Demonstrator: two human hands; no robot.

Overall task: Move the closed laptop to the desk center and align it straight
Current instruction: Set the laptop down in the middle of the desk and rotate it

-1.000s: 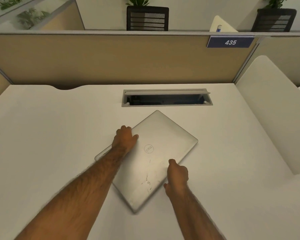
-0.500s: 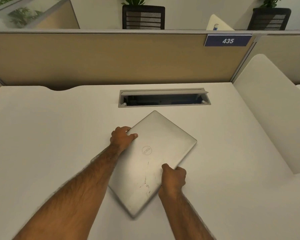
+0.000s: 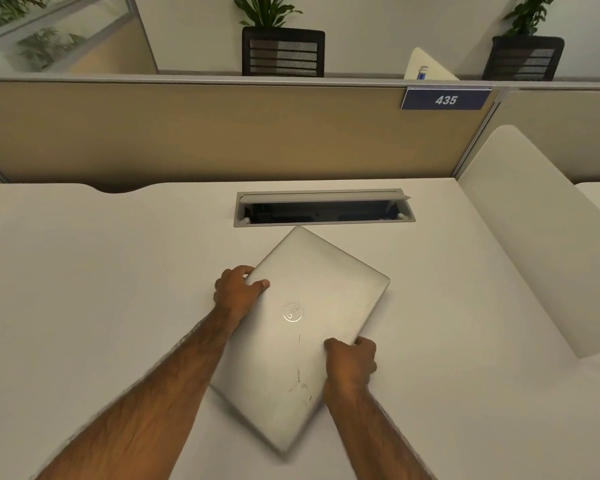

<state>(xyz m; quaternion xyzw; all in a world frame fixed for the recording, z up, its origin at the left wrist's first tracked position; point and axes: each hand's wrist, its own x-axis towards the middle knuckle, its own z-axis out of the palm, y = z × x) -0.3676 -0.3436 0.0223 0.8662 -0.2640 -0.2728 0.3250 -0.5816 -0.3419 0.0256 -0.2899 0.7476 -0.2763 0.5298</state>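
A closed silver laptop [image 3: 312,306] with a round logo lies on the white desk [image 3: 84,289], turned diagonally with one corner pointing at the cable slot. My left hand [image 3: 238,292] grips its left long edge, thumb on the lid and fingers curled over the rim. My right hand [image 3: 352,362] grips the opposite long edge near the lower right, thumb on top. The laptop's near corner looks blurred and may be slightly raised.
An open grey cable slot [image 3: 324,207] sits in the desk just beyond the laptop. A tan partition [image 3: 205,133] with a blue "435" sign [image 3: 445,99] closes the back. A white side divider [image 3: 534,230] stands on the right.
Both hands went from resting on the lid to gripping the laptop's two long edges. The laptop has turned slightly and still lies diagonal.
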